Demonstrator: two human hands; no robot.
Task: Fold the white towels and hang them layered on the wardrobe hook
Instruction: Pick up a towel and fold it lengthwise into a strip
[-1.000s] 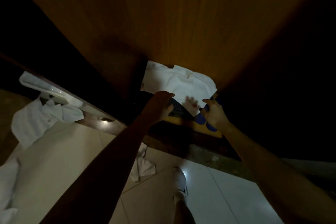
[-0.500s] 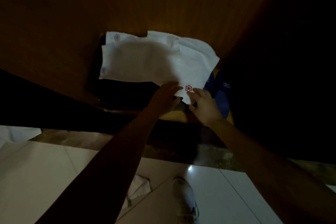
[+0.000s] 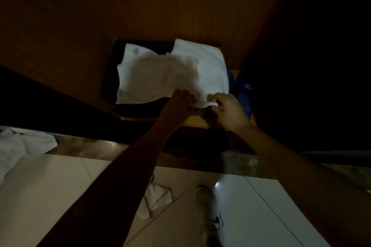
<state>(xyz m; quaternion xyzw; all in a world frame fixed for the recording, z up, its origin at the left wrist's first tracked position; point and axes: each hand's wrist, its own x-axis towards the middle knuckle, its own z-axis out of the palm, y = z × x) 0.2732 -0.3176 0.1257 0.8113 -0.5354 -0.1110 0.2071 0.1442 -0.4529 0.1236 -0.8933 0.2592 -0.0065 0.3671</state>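
White towels (image 3: 160, 76) lie spread on a dark base inside the wooden wardrobe (image 3: 160, 6), one overlapping another; a small flower mark shows at the far left corner. My left hand (image 3: 178, 104) rests at the near edge of the top towel, fingers curled down on it. Beside it my right hand (image 3: 226, 108) pinches the rolled near corner of the towel. No hook is visible in the dim light.
Blue slippers (image 3: 243, 88) sit right of the towels on a yellow surface. More white cloth lies on the tiled floor at the left (image 3: 24, 144) and under my left arm (image 3: 156, 198). My white shoe (image 3: 208, 214) stands on the tiles.
The view has tilted down, so the towels appear lower and nearer. My right hand has turned the towel's near corner over, hiding the red flower mark. Both hands stay at the near edge.
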